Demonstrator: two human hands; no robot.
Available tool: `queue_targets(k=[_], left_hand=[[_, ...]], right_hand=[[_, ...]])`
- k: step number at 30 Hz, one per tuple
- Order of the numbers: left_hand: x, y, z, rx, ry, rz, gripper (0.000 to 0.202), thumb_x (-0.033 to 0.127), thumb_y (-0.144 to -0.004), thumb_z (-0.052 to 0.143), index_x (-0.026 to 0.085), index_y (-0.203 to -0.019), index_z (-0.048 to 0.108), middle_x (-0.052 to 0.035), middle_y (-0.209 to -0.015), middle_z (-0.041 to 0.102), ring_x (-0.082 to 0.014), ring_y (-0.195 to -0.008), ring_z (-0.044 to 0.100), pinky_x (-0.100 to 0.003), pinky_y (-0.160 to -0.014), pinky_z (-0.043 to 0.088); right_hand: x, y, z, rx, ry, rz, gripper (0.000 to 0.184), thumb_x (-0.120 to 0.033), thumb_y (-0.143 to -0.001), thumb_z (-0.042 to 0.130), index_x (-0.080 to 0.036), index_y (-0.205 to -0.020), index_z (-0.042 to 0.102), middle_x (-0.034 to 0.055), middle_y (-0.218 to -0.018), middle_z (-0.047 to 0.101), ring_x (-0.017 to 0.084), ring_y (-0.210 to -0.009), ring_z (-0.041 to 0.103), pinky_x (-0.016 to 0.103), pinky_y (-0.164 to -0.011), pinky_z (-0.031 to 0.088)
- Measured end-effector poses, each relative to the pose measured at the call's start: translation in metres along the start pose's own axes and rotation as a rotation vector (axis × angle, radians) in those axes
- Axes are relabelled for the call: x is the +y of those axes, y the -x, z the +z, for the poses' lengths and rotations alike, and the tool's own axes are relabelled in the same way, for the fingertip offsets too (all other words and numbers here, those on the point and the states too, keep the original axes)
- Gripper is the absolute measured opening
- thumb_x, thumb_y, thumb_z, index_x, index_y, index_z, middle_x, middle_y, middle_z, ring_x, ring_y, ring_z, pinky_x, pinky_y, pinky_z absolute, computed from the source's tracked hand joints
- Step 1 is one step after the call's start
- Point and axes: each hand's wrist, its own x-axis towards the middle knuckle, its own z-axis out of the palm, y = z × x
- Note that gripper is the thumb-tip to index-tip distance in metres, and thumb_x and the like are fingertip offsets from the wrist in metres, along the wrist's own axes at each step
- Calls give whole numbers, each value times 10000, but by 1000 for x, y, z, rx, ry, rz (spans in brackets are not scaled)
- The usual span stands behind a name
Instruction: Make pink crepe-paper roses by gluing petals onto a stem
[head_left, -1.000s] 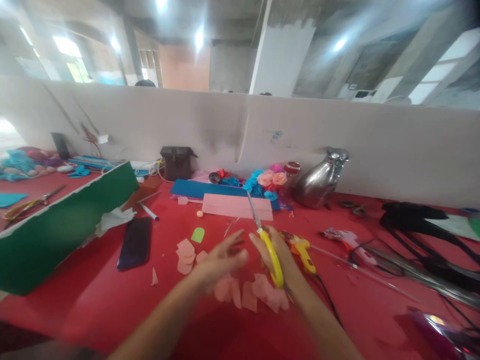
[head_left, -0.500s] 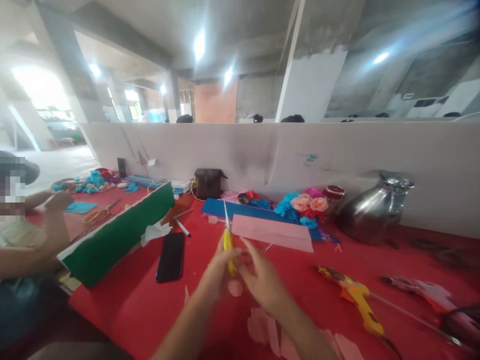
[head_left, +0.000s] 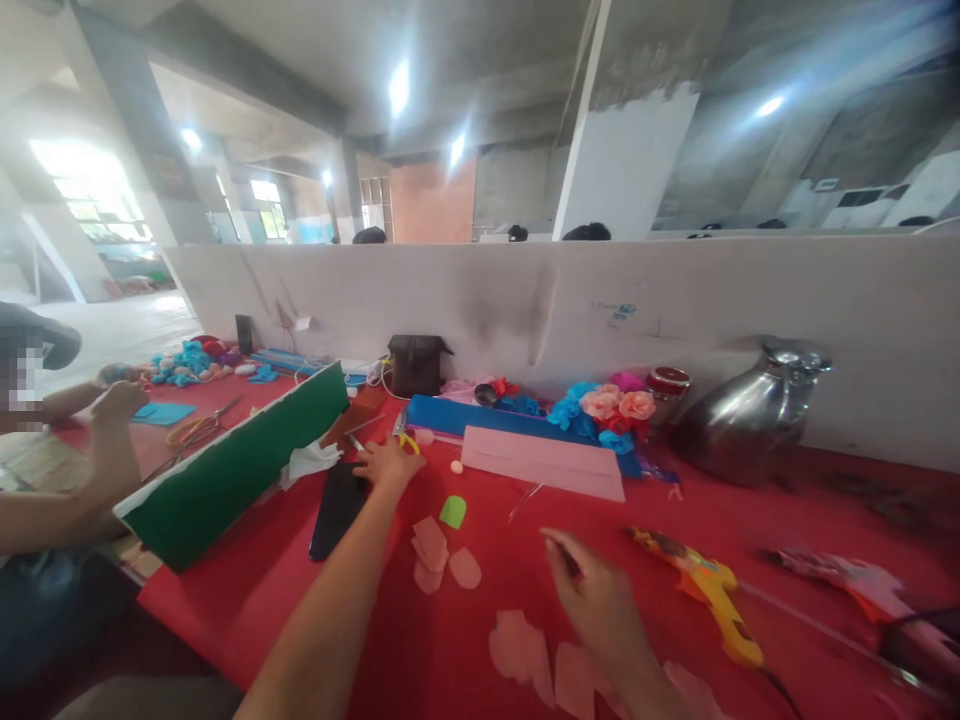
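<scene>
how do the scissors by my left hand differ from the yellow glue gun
The scissors are partly covered by your left hand; the glue gun lies untouched. The scissors sit beside the phone, while the glue gun lies farther right. The glue gun has a dark cord; the scissors show none. Both have yellow handles.

Bare left hand [head_left: 388,464]'s on yellow-handled metal scissors [head_left: 409,443], around 10 o'clock from the loosely curled right hand [head_left: 596,585]. From that right one, a flat pink paper strip [head_left: 544,457]'s at 11, yellow plastic glue gun [head_left: 712,583] at 3.
</scene>
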Motion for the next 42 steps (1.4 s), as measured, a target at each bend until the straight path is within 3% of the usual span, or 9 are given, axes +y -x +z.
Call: queue_targets(k=[6,12,17,22,26,30,34,38,42], left_hand=[[12,5,12,23,9,-19,848,606,-531,612,160,-1233,447,-264,-1363,298,-445,-1237,251,-581,-880,261],[5,26,17,68,71,41,711,487,-688,548,213,-1318,359,-205,-1456,181,-399,-1314,155,-579,-950,209],[8,60,13,108,118,331,598,419,-735,539,252,-1296,418,-142,-1407,330,-355,-1276,268,-525,-965,258],[20,97,27,-85,130,818,420,382,-746,551,207,-1126,597,-93,-1144,583,-236,-1054,498,-349,-921,363],[18,121,37,-1,42,842,306,301,-799,492,197,-1046,639,-109,-1008,610,-232,-943,509,-351,-849,388],[21,134,36,-44,-55,940,253,305,-816,472,187,-936,662,-100,-945,608,-220,-918,513,-329,-832,386],[37,136,40,-117,-133,891,300,362,-825,450,149,-926,637,-118,-941,609,-227,-914,545,-318,-781,409],[48,132,48,-145,-168,813,296,330,-819,445,122,-966,597,-146,-1022,592,-254,-936,566,-319,-702,436],[46,129,50,-196,-174,786,269,242,-837,372,125,-893,607,-145,-1000,610,-249,-890,598,-310,-659,443]], right_hand=[[-2,5,2,-37,2,-70,280,-303,-868,392,-218,-1013,616,64,-985,685,207,-883,639,335,-792,480],[1,3,0,3,-22,-14,291,-352,-881,379,-209,-991,608,64,-923,694,201,-816,643,304,-739,463],[-1,7,1,-55,150,-4,388,-430,-911,312,-196,-832,610,52,-719,687,172,-623,622,248,-557,353],[-5,11,6,-130,328,-63,426,-428,-921,314,-180,-712,589,30,-608,639,128,-549,565,245,-516,238],[-7,12,5,-189,382,-32,349,-369,-923,348,-188,-748,590,24,-660,652,125,-585,574,243,-517,228],[-12,15,4,-218,415,-40,328,-365,-916,363,-195,-761,597,20,-689,660,132,-620,586,244,-530,245],[-19,16,0,-265,421,-46,324,-365,-915,352,-197,-798,603,28,-734,668,137,-668,595,232,-565,287],[-12,10,-27,-222,505,124,295,-378,-904,358,-211,-850,596,39,-800,667,151,-716,609,232,-583,332],[22,6,-74,-100,683,517,283,-354,-849,449,-188,-1061,537,116,-1081,601,200,-869,613,263,-641,403]])
